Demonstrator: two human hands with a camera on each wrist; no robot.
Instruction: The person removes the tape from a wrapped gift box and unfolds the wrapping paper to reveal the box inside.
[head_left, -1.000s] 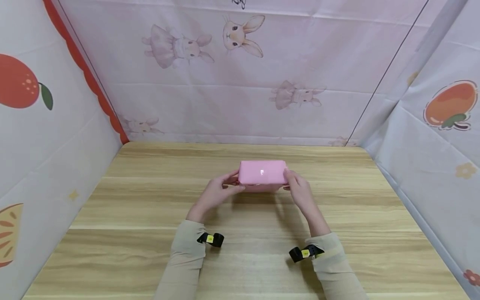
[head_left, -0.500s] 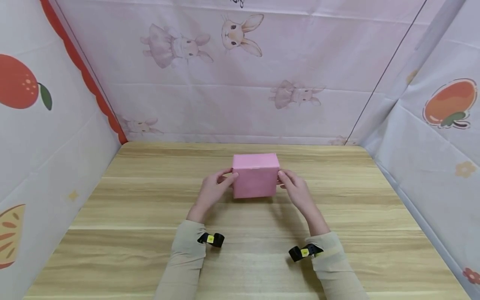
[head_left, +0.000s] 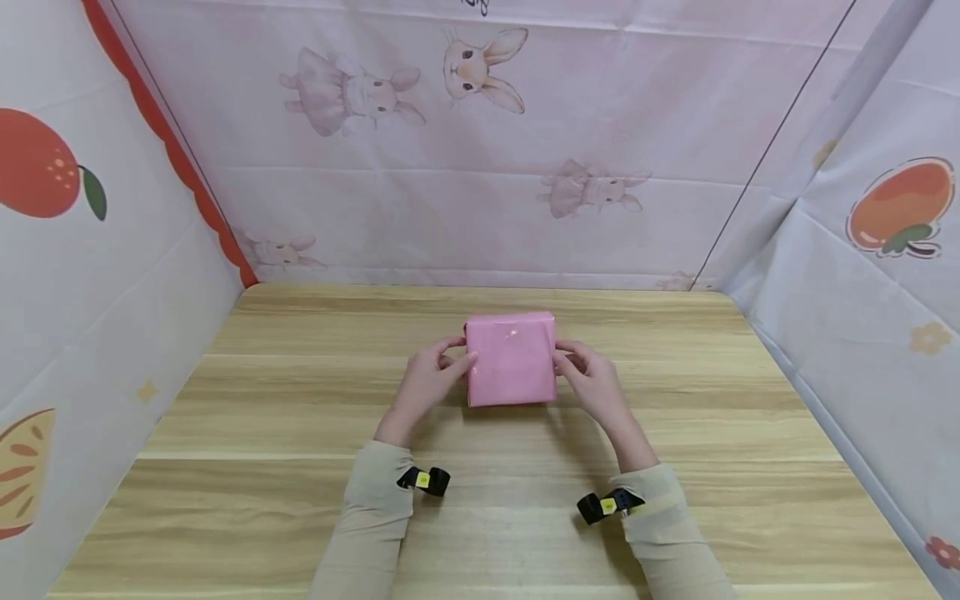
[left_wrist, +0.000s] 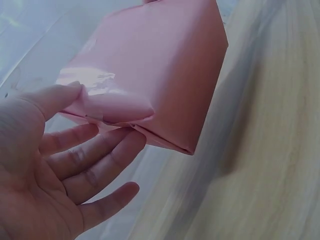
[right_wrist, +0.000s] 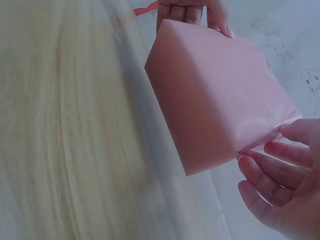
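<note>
A pink wrapped box (head_left: 512, 367) is held between both hands, with a broad face turned toward the head camera. My left hand (head_left: 427, 379) pinches its left end, thumb on the near face and fingers at the end behind. On the opposite end, my right hand (head_left: 592, 379) grips it the same way. In the left wrist view the glossy pink paper of the box (left_wrist: 150, 60) shows a folded flap at the end beside the fingers. The right wrist view has the box (right_wrist: 215, 85) tilted, apart from the wooden surface, with the left hand at its far end.
A wood-grain table (head_left: 262, 483) lies under the hands. Behind it hangs a pale pink cloth (head_left: 420, 217) with rabbit prints. Fruit-printed white cloths stand at the left (head_left: 97, 283) and right (head_left: 847, 300). Each wrist wears a black camera on a beige sleeve.
The box has been turned in the hands: a narrow top showed first, then a near face swung up, and now a broad shiny face. It has shifted slightly left and nearer.
</note>
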